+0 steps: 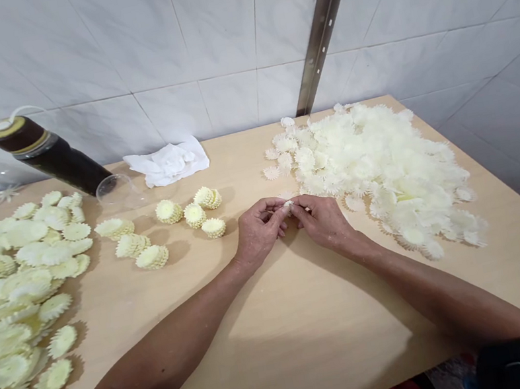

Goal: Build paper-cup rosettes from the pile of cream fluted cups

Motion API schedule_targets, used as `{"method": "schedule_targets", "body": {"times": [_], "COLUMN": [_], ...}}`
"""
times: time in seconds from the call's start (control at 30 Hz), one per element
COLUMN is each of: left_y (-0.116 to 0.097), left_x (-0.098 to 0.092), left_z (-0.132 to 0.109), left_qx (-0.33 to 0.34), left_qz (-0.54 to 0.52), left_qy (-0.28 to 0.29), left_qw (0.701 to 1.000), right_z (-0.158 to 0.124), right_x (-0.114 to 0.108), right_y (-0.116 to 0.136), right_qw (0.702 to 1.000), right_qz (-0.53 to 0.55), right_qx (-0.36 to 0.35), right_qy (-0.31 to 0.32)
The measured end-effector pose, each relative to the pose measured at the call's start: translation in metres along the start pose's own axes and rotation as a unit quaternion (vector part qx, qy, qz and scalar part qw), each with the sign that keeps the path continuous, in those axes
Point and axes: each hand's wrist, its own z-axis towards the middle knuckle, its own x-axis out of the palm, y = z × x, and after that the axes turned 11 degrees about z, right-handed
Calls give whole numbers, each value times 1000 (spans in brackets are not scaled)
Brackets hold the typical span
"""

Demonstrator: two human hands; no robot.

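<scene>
Together, left hand (259, 229) and right hand (326, 220) pinch one small white petal disc (288, 203) between their fingers (275, 209).

Single head-worn view, forward and down, close over the table (317, 345).

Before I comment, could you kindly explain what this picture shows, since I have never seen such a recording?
There is no machine here. The single picture comes from a camera worn on a person's head, looking down at their own bare hands over a table. The left hand and right hand meet, pinching a small white piece between their fingertips. To the right lies a white pile of flower-shaped pieces, and to the left a yellowish pile of similar discs. Between the piles sit several stacked flowers. At the back are a dark bottle, a clear cup and a white cloth.
</scene>
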Motion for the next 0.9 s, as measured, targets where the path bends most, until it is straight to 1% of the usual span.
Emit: {"method": "schedule_targets", "body": {"times": [0.17,0.37,0.47,0.6,0.67,0.77,0.9], "left_y": [6,4,2,1,1,0,0], "left_x": [-1,-2,-3,-2,-2,-2,-3], "left_z": [5,6,5,4,4,4,4], "left_qx": [-20,-14,-14,-10,-9,-13,-17], "left_qz": [-19,-40,-41,-43,-44,-47,-36], "left_qy": [4,-6,-6,-6,-5,-3,-1], "left_qw": [1000,999,999,999,999,999,999], "right_z": [-1,2,3,2,2,2,2], "right_x": [3,3,2,0,0,1,2], "right_y": [-6,-10,-6,-3,-2,-2,-1], "right_qw": [998,987,984,984,984,984,984], "right_qz": [48,116,123,103,104,123,130], "right_qx": [18,65,90,94,98,88,73], "right_qy": [-25,-89,-92,-113,-107,-93,-96]}}
